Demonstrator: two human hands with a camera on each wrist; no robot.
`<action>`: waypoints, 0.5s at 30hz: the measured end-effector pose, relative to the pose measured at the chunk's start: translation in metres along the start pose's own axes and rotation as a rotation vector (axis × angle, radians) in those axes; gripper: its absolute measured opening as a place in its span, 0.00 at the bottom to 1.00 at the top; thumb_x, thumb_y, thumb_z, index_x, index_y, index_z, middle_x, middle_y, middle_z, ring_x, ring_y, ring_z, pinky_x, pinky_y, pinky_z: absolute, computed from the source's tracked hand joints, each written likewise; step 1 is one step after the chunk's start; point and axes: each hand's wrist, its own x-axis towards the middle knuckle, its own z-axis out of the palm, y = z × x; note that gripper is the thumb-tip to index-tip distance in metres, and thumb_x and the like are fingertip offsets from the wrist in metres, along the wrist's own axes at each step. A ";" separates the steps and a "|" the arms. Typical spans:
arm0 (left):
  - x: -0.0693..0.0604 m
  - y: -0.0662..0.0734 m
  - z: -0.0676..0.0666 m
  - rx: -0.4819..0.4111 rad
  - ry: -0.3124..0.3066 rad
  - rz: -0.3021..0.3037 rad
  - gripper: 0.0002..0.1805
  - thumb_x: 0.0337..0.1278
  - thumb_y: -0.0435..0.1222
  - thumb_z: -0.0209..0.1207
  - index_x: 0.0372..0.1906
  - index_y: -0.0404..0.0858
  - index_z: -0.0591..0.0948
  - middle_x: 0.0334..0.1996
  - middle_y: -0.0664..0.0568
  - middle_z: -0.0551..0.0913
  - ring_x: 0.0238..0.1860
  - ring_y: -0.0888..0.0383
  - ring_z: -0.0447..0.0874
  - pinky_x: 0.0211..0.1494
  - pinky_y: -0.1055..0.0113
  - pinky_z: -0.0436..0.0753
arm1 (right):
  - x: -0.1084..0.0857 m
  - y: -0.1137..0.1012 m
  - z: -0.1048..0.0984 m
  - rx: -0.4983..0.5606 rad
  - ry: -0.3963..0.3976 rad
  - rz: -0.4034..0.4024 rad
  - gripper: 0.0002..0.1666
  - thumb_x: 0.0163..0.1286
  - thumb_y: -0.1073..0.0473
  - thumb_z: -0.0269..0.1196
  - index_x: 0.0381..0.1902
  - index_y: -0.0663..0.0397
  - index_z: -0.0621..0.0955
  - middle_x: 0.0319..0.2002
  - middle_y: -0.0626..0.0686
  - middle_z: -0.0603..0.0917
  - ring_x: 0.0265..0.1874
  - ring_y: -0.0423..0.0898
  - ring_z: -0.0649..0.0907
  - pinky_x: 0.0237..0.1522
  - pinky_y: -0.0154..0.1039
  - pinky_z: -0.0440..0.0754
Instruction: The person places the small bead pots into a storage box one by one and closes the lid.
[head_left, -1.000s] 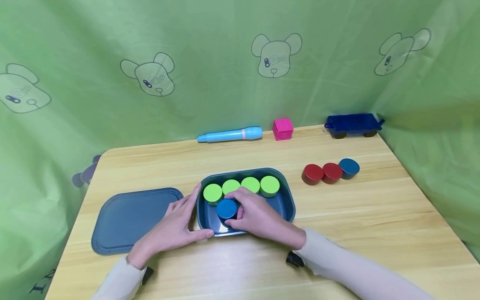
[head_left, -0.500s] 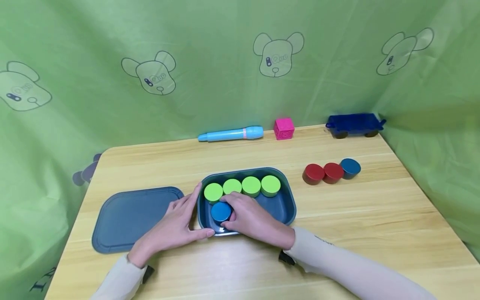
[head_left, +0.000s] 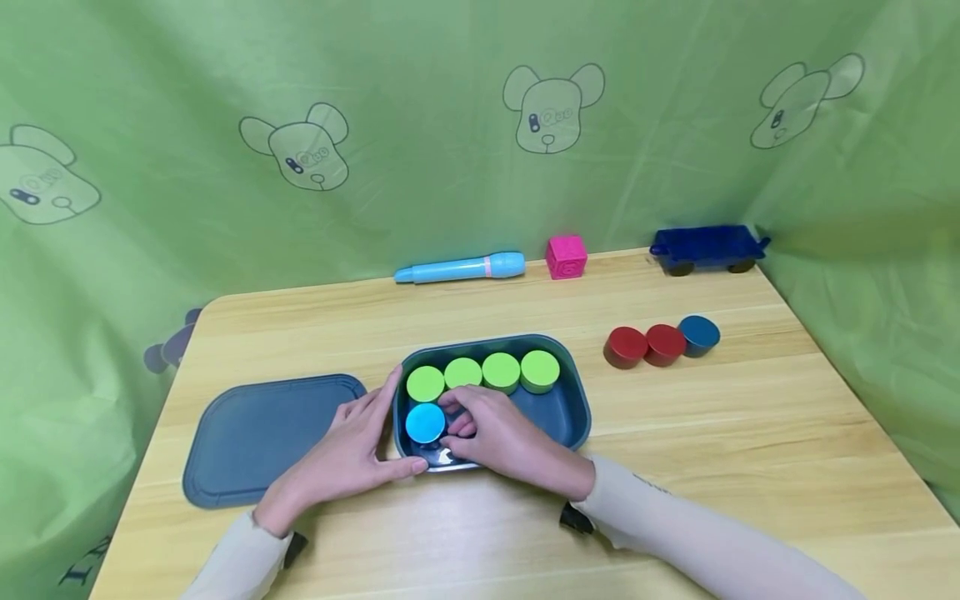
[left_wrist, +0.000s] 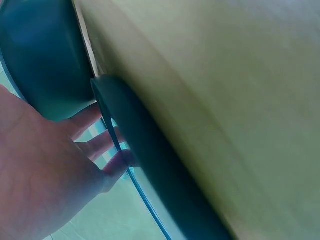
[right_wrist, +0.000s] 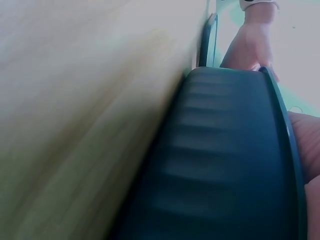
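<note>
In the head view, a dark blue tray-like box (head_left: 558,417) holds a back row of several green round blocks (head_left: 539,372) and, at front left, one blue round block (head_left: 425,423). My right hand (head_left: 498,433) is inside the box, thumb and index finger loosely bent at the blue block's right side, no longer round it. My left hand (head_left: 352,454) rests against the box's left end, thumb at the front rim and fingers stretched along the side. The right wrist view shows the box's outer wall (right_wrist: 220,145), which hides most of my right hand (right_wrist: 307,145).
A flat dark blue lid (head_left: 266,442) lies left of the box. To the right are two red round blocks (head_left: 626,347) and another blue round block (head_left: 699,335). Along the back stand a light blue toy microphone (head_left: 460,268), a pink cube (head_left: 566,257) and a blue toy wagon (head_left: 708,248).
My right hand has slid the blue block leftward in the box, under the leftmost green one, and its fingers have loosened from it. My left hand stays where it was.
</note>
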 end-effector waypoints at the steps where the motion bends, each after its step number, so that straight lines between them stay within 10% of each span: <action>1: 0.000 0.000 0.000 0.001 0.002 0.003 0.69 0.62 0.72 0.66 0.91 0.55 0.36 0.87 0.45 0.57 0.82 0.35 0.58 0.78 0.32 0.56 | -0.001 0.000 -0.001 0.008 0.007 0.000 0.27 0.68 0.65 0.79 0.62 0.63 0.84 0.53 0.54 0.88 0.42 0.42 0.90 0.47 0.34 0.88; 15: -0.001 0.000 -0.001 0.001 0.001 -0.013 0.70 0.60 0.73 0.66 0.91 0.55 0.36 0.86 0.42 0.58 0.82 0.34 0.58 0.78 0.32 0.56 | -0.021 0.010 -0.023 0.095 0.125 -0.080 0.19 0.74 0.60 0.75 0.59 0.58 0.86 0.49 0.50 0.89 0.38 0.37 0.86 0.46 0.38 0.88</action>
